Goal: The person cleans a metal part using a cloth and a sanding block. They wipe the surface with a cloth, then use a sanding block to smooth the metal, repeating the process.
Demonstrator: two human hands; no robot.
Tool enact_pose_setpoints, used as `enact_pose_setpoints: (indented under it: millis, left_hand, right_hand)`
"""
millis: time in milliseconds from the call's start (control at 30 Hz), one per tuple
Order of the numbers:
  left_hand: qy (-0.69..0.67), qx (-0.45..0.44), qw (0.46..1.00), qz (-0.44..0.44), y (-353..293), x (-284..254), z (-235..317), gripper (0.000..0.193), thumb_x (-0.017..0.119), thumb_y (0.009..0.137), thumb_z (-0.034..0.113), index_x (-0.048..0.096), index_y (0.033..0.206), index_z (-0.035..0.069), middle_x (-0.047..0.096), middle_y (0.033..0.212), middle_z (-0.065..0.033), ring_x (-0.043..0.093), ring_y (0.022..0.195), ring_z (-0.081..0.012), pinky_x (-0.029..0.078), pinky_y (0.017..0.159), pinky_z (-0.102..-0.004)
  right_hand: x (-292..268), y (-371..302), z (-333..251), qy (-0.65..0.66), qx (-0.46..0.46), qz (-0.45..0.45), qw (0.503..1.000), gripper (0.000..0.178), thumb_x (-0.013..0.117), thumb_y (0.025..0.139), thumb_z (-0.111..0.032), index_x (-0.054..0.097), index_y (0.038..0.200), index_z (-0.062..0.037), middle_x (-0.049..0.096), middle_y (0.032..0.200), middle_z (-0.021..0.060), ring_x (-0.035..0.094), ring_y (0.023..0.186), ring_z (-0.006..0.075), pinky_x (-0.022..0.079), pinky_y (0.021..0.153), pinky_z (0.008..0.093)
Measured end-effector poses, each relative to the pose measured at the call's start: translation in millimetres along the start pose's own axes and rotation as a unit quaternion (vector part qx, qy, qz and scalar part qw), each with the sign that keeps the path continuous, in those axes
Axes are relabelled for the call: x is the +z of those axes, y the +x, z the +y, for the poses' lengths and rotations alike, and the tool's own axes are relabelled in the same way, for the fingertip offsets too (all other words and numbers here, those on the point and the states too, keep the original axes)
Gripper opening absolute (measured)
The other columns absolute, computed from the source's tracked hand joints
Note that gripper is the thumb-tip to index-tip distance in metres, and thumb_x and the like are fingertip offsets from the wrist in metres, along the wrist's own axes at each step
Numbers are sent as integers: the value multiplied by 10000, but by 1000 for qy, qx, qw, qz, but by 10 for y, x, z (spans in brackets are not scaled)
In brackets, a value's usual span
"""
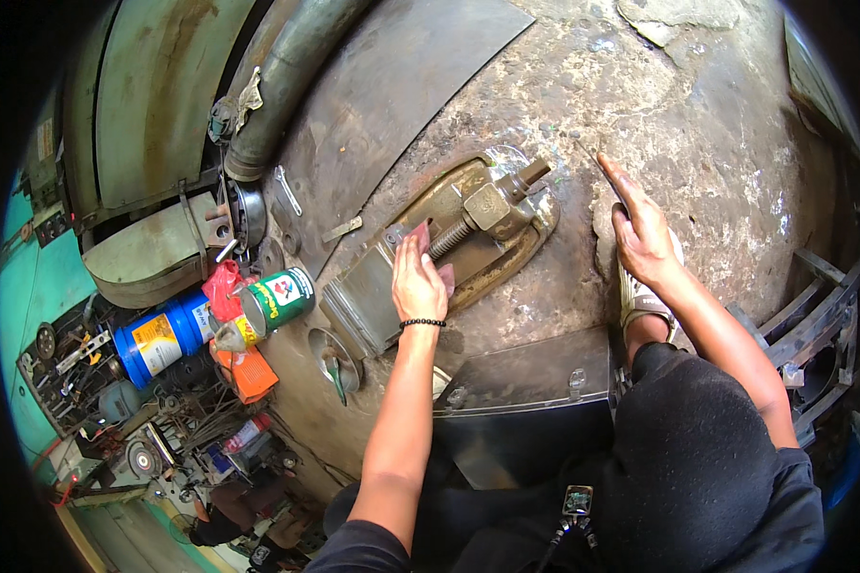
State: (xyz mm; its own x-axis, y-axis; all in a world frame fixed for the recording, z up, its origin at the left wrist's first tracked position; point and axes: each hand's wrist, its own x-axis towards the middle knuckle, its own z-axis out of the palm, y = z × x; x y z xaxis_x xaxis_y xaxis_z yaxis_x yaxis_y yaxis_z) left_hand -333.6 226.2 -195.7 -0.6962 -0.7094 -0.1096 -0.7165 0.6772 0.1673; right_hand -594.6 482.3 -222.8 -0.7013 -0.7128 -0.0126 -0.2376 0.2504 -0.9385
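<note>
A large metal machine vise (483,224) lies on the worn concrete floor, its thick screw and square-ended spindle pointing to the far right. My left hand (419,282), with a dark beaded bracelet at the wrist, presses a reddish sheet like sandpaper (446,278) against the vise beside the screw. The sheet sticks out past the fingers; the palm hides its middle. To the right of the vise, my right hand (645,237) is raised, its thumb and fingers closed on a thin, dark, pointed tool (600,164). The tool's exact kind is unclear.
Left of the vise are a metal bowl (337,355), a green can (279,298), a blue bucket (162,342), an orange box (247,374) and a wrench (288,191). A dark metal box (530,368) stands near my legs. A steel frame (817,325) is at right.
</note>
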Motion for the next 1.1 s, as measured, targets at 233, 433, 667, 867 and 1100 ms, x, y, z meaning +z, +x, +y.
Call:
enact_pose_setpoints:
  millis: [233,433,667,867,1100]
  left_hand:
    - [18,-5,997,-72,524,245,47,483,427,1058,428,723,1012,48,702,1053,-167,640,1024,-363,477,953,-475]
    - [8,38,998,51,617,439,-1,345,555,970,302,705,772,62,698,814,-121,658,808,-350,514,777,-476]
    - [-32,33,992,117,591,499,-58,283,610,917,295,693,741,90,686,785,-89,655,785,-325,504,723,-450]
    - [-44,28,988,142,590,493,-60,266,642,874,293,619,670,124,613,715,-53,632,731,-291,483,683,-438]
    - [-84,16,986,141,556,485,-83,252,658,853,300,613,669,135,607,719,-45,632,729,-275,475,675,-428]
  right_hand:
    - [-77,173,-228,-152,-54,-95,982,799,489,725,122,443,1511,-17,428,1564,224,397,1470,359,301,1245,416]
    - [285,440,-363,-347,-160,-208,900,685,481,847,27,431,1526,-48,396,1601,179,342,1502,362,287,1240,460]
    - [894,916,-432,-453,-165,-319,816,561,445,949,-96,433,1487,60,456,1548,216,402,1470,348,306,1201,549]
    - [826,985,-664,-505,-107,-409,753,602,443,911,-32,407,1509,32,456,1552,201,398,1474,326,270,1230,535]
    - [923,1176,-878,-507,-89,-431,741,563,397,958,-59,406,1515,17,431,1578,191,408,1469,322,279,1234,513]
